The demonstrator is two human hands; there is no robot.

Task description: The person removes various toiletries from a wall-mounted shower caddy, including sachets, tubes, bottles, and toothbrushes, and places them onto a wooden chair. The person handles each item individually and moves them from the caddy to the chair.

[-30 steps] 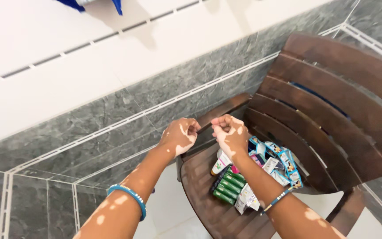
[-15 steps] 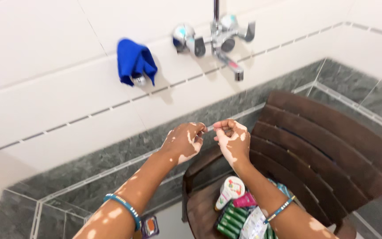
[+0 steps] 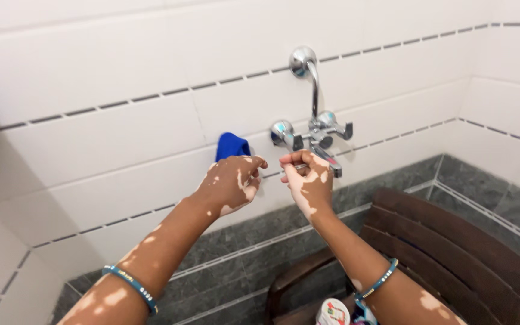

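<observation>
A chrome wall tap point(image 3: 314, 129) with two side handles and a curved riser pipe is fixed to the white tiled wall point(image 3: 121, 90). Just left of the tap hangs a blue cloth point(image 3: 231, 145). Below the tap runs a band of grey stone tiles point(image 3: 242, 253). Below and right of the tap stands a dark brown slatted chair point(image 3: 452, 247), with a small white bottle point(image 3: 332, 313) on its seat.

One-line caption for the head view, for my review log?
Left hand and right hand, pinched together, raised before a chrome wall tap and blue cloth, above a brown chair.
</observation>
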